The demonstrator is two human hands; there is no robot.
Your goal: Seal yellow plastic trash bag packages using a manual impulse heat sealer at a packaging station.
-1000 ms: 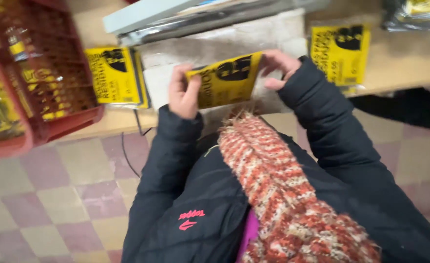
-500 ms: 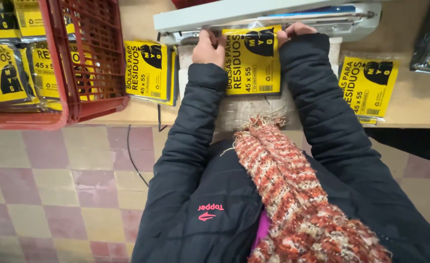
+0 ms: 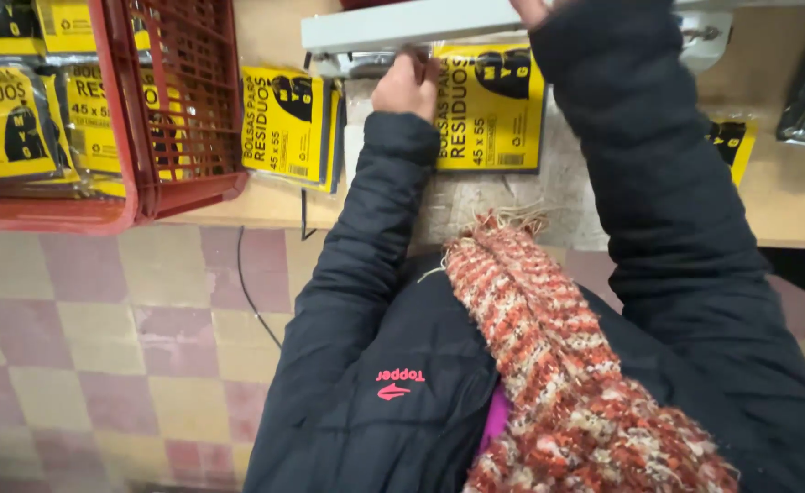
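A person in a dark padded jacket and a knitted orange-and-cream scarf [image 3: 548, 338] fed a yellow packet of folded bags [image 3: 489, 108] under the pale arm of a sealing press [image 3: 402, 26] at a wooden table [image 3: 238, 205]. The left hand [image 3: 407, 84] held the packet's upper left corner, its fingers curled and pinching the edge just below the press arm. The right hand [image 3: 532, 9] rested on top of the arm; only its lower edge showed, so whether those fingers were spread or closed could not be told.

To do this step well, in all likelihood, the packet's open edge had to lie flat and square under the arm, with the left fingers kept clear of it before any press came down.

Much was cut off. The top of the press and most of the right hand lay outside the frame. A second yellow packet [image 3: 288, 123] lay just beside a red plastic crate [image 3: 179, 110] holding more; another [image 3: 731, 146] was half hidden behind the right sleeve. A dark cable [image 3: 252, 283] hung from the table edge, its ends unseen.
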